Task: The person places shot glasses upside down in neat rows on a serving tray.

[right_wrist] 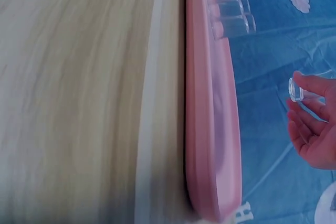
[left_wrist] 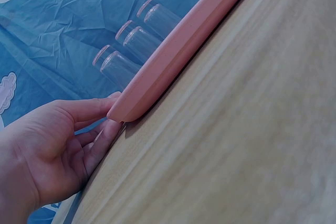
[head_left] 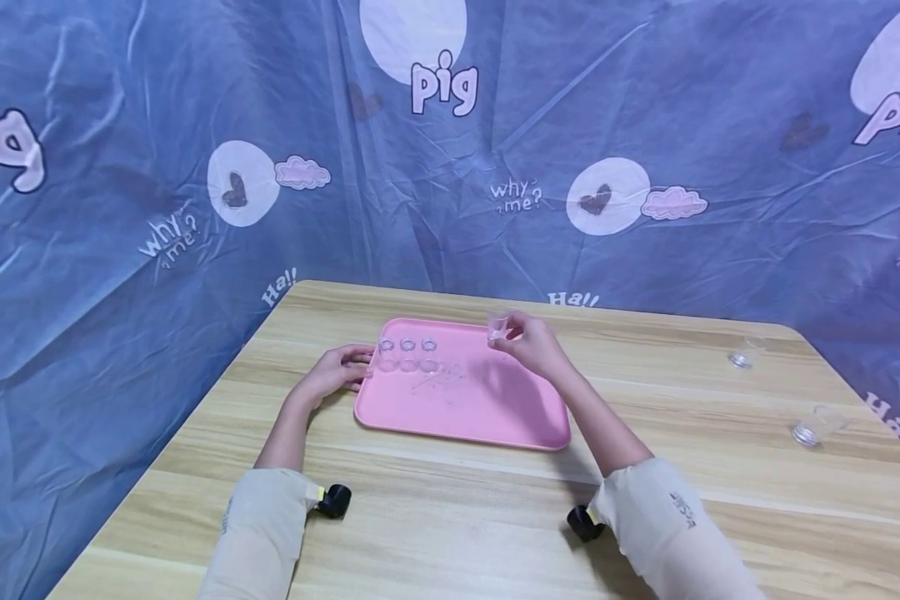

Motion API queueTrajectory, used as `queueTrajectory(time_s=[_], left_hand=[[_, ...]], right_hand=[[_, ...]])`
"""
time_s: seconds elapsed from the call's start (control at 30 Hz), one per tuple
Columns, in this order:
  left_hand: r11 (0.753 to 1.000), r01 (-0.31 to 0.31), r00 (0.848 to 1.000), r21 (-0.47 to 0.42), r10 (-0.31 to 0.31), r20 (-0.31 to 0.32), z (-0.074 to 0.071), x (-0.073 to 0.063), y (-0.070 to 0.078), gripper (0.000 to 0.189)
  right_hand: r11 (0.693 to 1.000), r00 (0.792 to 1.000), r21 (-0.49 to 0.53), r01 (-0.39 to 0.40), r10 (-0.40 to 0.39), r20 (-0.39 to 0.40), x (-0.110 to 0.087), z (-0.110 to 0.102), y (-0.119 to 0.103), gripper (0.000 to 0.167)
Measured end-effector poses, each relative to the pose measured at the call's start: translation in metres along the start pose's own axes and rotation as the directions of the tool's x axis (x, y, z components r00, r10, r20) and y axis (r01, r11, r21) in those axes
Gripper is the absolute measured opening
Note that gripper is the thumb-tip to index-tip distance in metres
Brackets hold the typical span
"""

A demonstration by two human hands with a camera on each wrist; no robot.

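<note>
A pink tray [head_left: 457, 412] lies on the table. Three clear small glasses [head_left: 407, 345] stand in a row at its far left; the left wrist view shows these glasses [left_wrist: 137, 40] side by side behind the tray wall [left_wrist: 168, 61]. My left hand [head_left: 339, 372] pinches the tray's left edge between thumb and fingers. Over the tray's far right side, my right hand [head_left: 528, 340] holds another clear glass [head_left: 497, 327] upright in its fingertips. In the right wrist view this glass [right_wrist: 297, 91] is apart from the tray, its thick base towards it.
Two more clear glasses, a farther one [head_left: 742, 357] and a nearer one [head_left: 810, 429], stand on the right part of the wooden table [head_left: 435, 517]. A blue printed cloth [head_left: 450, 208] hangs behind the table and along its sides.
</note>
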State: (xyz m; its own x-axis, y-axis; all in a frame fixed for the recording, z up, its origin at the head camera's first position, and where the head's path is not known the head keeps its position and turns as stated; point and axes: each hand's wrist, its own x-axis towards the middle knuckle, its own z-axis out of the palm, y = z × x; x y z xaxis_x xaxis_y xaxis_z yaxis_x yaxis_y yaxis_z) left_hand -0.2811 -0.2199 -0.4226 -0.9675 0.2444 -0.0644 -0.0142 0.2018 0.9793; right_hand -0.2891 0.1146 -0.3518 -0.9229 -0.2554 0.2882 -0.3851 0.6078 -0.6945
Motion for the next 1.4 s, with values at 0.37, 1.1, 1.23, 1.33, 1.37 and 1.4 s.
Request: queueTrajectory(time_s=[0.37, 1.1, 1.23, 1.33, 1.37, 1.4], left_hand=[[1.000, 0.006, 1.000, -0.003, -0.006, -0.003, 0.000, 0.000, 0.000, 0.050], [1.000, 0.017, 1.000, -0.006, -0.017, 0.006, -0.002, 0.002, 0.000, 0.050], [1.000, 0.020, 1.000, -0.005, -0.020, 0.007, -0.002, 0.003, 0.000, 0.050], [1.000, 0.019, 1.000, 0.000, -0.019, 0.005, -0.002, 0.003, 0.000, 0.050], [1.000, 0.020, 1.000, 0.001, -0.020, 0.004, -0.002, 0.003, 0.000, 0.050], [1.000, 0.020, 1.000, 0.002, -0.020, 0.004, -0.002, 0.003, 0.000, 0.050]], right_hand=[[0.996, 0.996, 0.068, -0.050, 0.045, 0.072, 0.009, 0.020, -0.006, 0.024], [0.999, 0.999, -0.032, -0.018, 0.020, 0.050, 0.012, 0.023, -0.004, 0.019], [1.000, 0.998, 0.009, -0.025, 0.025, 0.059, 0.015, 0.027, -0.006, 0.021], [0.998, 0.998, 0.047, -0.040, 0.038, 0.048, 0.016, 0.029, -0.008, 0.024], [0.996, 0.998, 0.065, -0.055, 0.052, 0.039, 0.017, 0.030, -0.009, 0.025], [0.994, 0.997, 0.082, -0.071, 0.069, 0.029, 0.017, 0.031, -0.010, 0.027]])
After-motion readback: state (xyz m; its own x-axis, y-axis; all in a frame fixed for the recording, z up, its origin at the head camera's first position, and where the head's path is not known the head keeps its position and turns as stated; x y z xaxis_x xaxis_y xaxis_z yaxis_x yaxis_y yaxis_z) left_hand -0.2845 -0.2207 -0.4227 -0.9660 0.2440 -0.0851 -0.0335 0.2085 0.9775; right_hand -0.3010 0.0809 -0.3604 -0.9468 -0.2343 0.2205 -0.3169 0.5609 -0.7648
